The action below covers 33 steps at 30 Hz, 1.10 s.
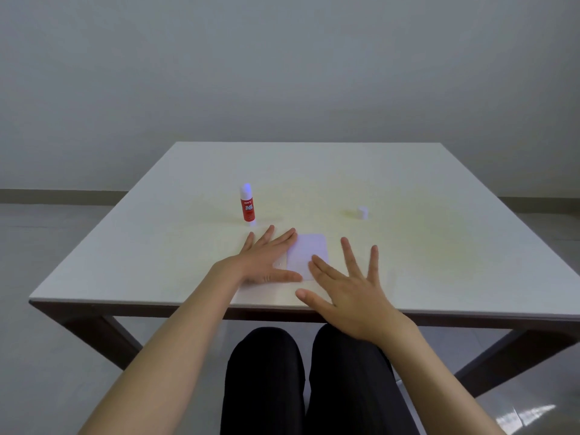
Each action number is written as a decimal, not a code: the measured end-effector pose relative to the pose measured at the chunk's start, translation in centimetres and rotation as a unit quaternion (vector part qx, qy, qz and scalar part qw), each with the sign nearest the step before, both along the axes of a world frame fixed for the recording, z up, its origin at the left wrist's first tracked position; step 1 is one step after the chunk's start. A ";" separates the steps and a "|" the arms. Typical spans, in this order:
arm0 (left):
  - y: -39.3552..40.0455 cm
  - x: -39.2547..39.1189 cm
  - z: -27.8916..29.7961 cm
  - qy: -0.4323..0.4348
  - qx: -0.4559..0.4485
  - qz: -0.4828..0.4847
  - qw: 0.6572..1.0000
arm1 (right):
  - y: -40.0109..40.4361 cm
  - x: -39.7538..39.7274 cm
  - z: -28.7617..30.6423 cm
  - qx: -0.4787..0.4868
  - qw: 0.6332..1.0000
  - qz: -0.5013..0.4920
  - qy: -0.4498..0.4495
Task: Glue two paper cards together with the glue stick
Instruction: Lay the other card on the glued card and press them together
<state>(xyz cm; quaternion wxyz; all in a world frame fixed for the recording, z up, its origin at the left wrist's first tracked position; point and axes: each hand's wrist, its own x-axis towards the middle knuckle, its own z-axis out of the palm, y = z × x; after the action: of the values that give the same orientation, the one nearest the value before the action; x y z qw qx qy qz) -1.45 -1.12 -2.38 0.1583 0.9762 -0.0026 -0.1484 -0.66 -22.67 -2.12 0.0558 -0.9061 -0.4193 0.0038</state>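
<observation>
Black-trousered knees [301, 381] sit under the near edge of the white square worktop [408, 189]. Both bare hands lie palm down with fingers spread, gripping nothing. Left hand [266, 259] rests flat on the left edge of the white rounded-corner paper card [309, 251]; right hand [351, 290] has its fingertips on the card's near right part. Whether one card or two lie there cannot be told. Just beyond the left hand, the red-labelled white glue stick [247, 204] stands upright and uncapped; its small white cap [362, 212] lies well apart to the right.
</observation>
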 end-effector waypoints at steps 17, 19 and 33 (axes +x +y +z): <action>-0.1 0.2 0.1 0.000 0.007 -0.006 1.000 | 4.7 4.4 -2.0 -0.016 1.000 -0.013 0.016; -0.1 0.2 0.1 0.002 -0.006 0.001 1.000 | 4.1 5.1 -1.8 -0.019 0.999 -0.037 0.029; 0.3 -1.5 0.3 -0.312 -0.465 0.299 0.773 | 2.8 5.0 -2.3 0.187 0.970 -0.110 0.104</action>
<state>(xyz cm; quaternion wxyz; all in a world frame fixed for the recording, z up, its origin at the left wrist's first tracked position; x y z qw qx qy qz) -2.91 -0.82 -2.05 0.6196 0.7278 0.1718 0.2387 4.30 -19.83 -4.43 0.2683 -0.9146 -0.3021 0.0136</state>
